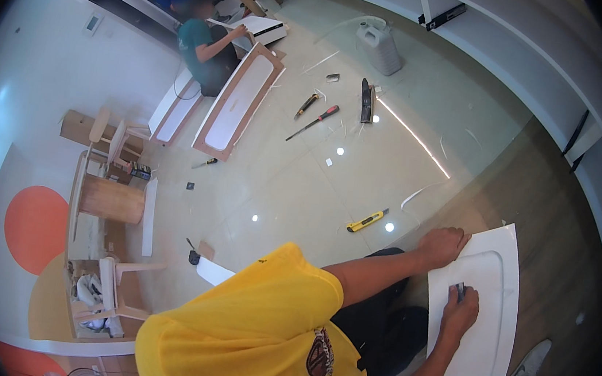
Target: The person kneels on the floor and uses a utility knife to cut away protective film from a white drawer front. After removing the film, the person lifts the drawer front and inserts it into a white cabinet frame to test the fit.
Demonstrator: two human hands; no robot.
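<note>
Two hands are on the white panel (pixel 478 353) that fills the lower right of the frame, lying flat over the brown wood floor (pixel 553 236). Your left hand (pixel 444 246) is curled shut into a fist, pressed on the panel's upper left edge, arm stretched out from your yellow shirt (pixel 249 329). Your right hand (pixel 460 311) sits just below it, fingers pinched together on a small dark object (pixel 460 290) held against the panel's face; what it is cannot be made out. Above and left of your hands, a yellow utility knife (pixel 366 220) lies on the pale tiled floor (pixel 294 187). Toward the top centre stands a white plastic jerrycan (pixel 380 46), squarish with a handle. At upper left another person (pixel 202 42) in a teal shirt handles a board beside a long wood-framed panel (pixel 239 101). An orange circle (pixel 34 227) marks the floor at left.
</note>
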